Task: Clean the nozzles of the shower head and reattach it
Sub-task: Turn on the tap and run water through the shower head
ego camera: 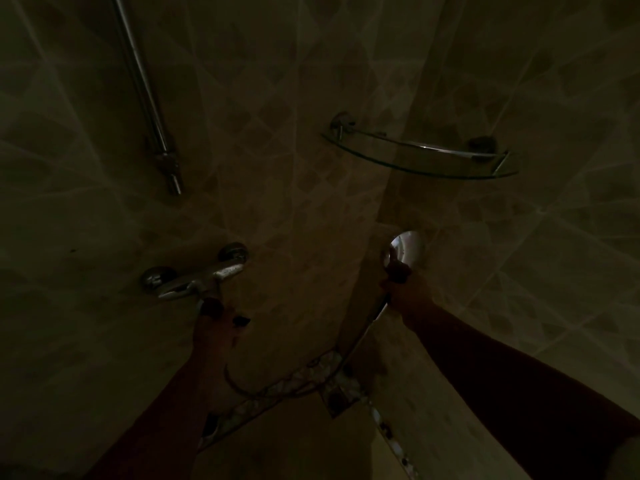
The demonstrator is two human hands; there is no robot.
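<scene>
Right hand (398,278) holds the shower head (408,245); left hand (214,315) at the tap (197,277), its grip unclear. Dim tiled wall (277,98), glass shelf (422,157).

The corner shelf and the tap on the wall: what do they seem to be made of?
The corner shelf looks like clear glass with a shiny metal rail: the tiles show through it. The tap looks like polished, chrome-like metal, by its bright reflections. The dim light leaves both uncertain.
</scene>
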